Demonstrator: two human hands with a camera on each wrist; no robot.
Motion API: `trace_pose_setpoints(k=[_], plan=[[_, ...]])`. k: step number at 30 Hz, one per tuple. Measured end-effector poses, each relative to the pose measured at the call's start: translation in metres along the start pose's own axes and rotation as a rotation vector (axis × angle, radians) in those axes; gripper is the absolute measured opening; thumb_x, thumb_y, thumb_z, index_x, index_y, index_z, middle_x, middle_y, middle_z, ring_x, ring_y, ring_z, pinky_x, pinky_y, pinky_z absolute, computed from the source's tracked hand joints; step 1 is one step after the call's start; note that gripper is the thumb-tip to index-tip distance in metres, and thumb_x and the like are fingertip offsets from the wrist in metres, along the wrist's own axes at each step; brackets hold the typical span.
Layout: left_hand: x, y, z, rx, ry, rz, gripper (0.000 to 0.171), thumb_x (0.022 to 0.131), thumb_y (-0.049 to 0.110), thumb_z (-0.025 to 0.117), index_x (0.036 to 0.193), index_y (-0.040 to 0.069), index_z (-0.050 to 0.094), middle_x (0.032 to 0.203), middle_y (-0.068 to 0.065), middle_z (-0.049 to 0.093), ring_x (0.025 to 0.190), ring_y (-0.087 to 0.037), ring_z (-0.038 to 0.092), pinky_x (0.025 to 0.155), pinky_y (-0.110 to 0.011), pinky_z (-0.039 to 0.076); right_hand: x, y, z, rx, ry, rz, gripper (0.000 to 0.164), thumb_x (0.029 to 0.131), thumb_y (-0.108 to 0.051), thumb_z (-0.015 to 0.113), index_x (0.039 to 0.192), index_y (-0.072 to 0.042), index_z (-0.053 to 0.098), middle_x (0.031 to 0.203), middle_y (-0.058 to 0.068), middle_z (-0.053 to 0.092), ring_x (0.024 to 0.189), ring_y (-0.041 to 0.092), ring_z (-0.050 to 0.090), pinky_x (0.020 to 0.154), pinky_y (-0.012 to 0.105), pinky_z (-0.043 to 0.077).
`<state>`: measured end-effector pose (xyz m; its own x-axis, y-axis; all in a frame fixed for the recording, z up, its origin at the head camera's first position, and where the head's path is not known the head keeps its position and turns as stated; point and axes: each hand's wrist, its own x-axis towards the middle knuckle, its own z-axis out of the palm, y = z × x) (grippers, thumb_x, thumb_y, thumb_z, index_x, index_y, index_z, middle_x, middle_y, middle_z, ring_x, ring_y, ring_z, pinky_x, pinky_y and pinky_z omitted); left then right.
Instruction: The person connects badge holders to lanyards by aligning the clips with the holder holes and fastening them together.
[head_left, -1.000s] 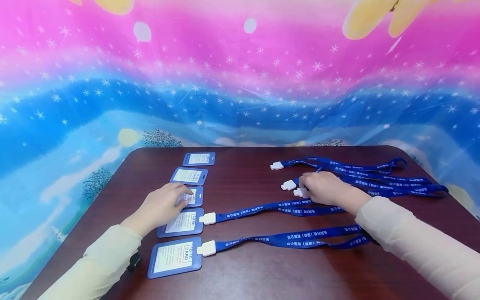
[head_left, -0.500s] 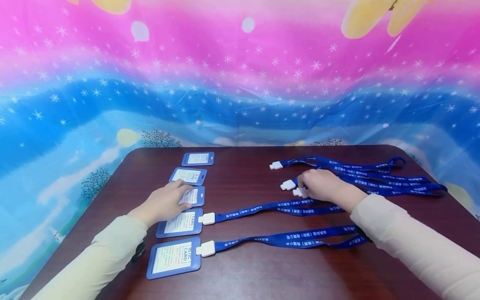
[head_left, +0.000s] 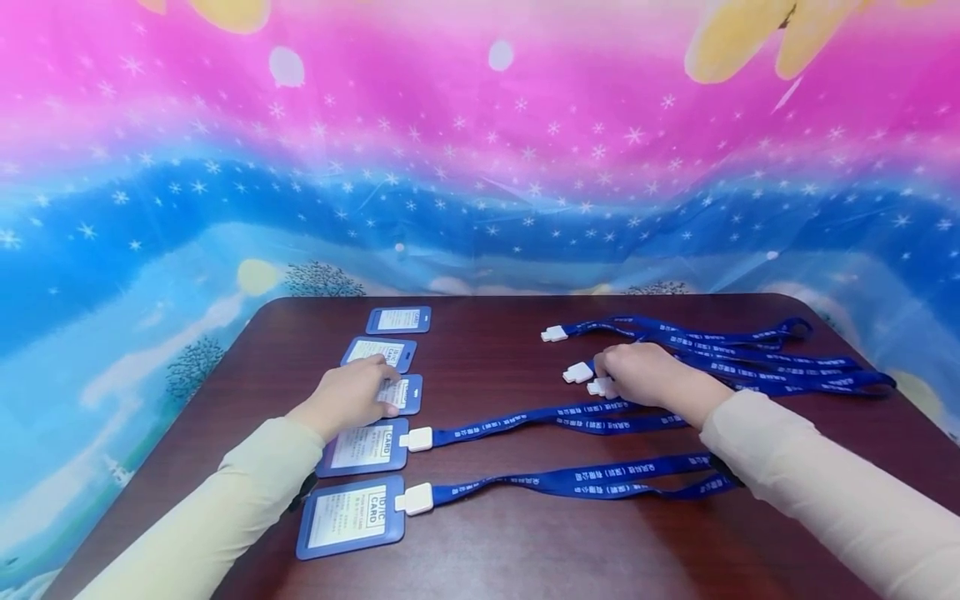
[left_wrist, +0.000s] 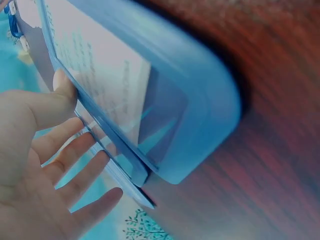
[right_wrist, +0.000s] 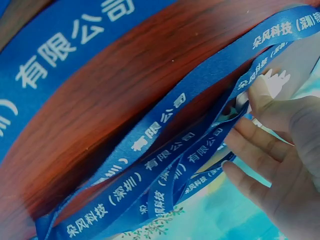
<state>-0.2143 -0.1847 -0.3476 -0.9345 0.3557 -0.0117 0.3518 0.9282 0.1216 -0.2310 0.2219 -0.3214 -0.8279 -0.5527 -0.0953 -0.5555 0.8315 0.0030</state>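
Observation:
My left hand [head_left: 351, 398] holds a blue ID badge holder [head_left: 412, 394] flat on the table, thumb at its near edge and fingers over the far side. In the left wrist view, a larger-looking badge holder [left_wrist: 200, 120] fills the foreground. On the right, my right hand [head_left: 651, 375] pinches a blue lanyard close behind its white clip [head_left: 598, 387]; fingers hide part of it. A second white clip [head_left: 577, 372] lies just beside that hand. White lettering shows on the lanyard straps [right_wrist: 165, 120] in the right wrist view.
Two loose badge holders [head_left: 400, 320] lie behind the left hand. Nearer me, two badge holders [head_left: 352, 517] are joined by white clips [head_left: 416, 499] to lanyards [head_left: 570, 481] stretching right. Another lanyard [head_left: 682, 333] lies at the table's [head_left: 495, 333] far right. A printed cloth [head_left: 480, 167] hangs behind.
My left hand has slid the badge holder a little to the right, out toward the lanyard clips. The right hand has stayed almost in place at its lanyard.

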Motion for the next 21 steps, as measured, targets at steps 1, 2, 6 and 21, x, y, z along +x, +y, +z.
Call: trace_pose_setpoints(k=[1, 2, 6, 21], plan=[[0.001, 0.000, 0.000, -0.004, 0.001, -0.005, 0.049, 0.081, 0.030, 0.084, 0.122, 0.009, 0.069, 0.127, -0.014, 0.061, 0.118, -0.033, 0.058, 0.094, -0.055, 0.049, -0.001, -0.001, 0.000, -0.011, 0.000, -0.001, 0.010, 0.086, -0.012, 0.078, 0.087, -0.013, 0.068, 0.079, -0.003, 0.062, 0.069, 0.014, 0.056, 0.070, 0.037, 0.055], [0.001, -0.001, 0.001, -0.009, 0.004, -0.011, 0.049, 0.080, 0.030, 0.084, 0.122, 0.010, 0.070, 0.129, -0.015, 0.061, 0.119, -0.034, 0.057, 0.095, -0.056, 0.048, -0.001, -0.002, -0.001, -0.020, 0.004, -0.007, 0.010, 0.086, -0.012, 0.078, 0.087, -0.013, 0.068, 0.079, -0.002, 0.062, 0.069, 0.014, 0.056, 0.070, 0.037, 0.055], [0.001, -0.001, 0.001, -0.022, 0.007, -0.025, 0.050, 0.080, 0.030, 0.084, 0.123, 0.010, 0.070, 0.131, -0.016, 0.060, 0.121, -0.035, 0.056, 0.095, -0.057, 0.048, -0.001, -0.008, -0.002, -0.036, 0.005, -0.016, 0.011, 0.086, -0.016, 0.078, 0.091, -0.011, 0.070, 0.079, -0.003, 0.063, 0.070, 0.014, 0.059, 0.070, 0.037, 0.055], [-0.001, 0.006, -0.005, 0.014, -0.008, 0.002, 0.048, 0.081, 0.028, 0.083, 0.122, 0.006, 0.070, 0.125, -0.014, 0.062, 0.118, -0.034, 0.058, 0.095, -0.055, 0.048, 0.023, -0.055, -0.010, -0.103, 0.044, -0.100, 0.016, 0.089, -0.026, 0.076, 0.094, -0.011, 0.073, 0.075, -0.003, 0.066, 0.068, 0.013, 0.063, 0.063, 0.032, 0.054]])
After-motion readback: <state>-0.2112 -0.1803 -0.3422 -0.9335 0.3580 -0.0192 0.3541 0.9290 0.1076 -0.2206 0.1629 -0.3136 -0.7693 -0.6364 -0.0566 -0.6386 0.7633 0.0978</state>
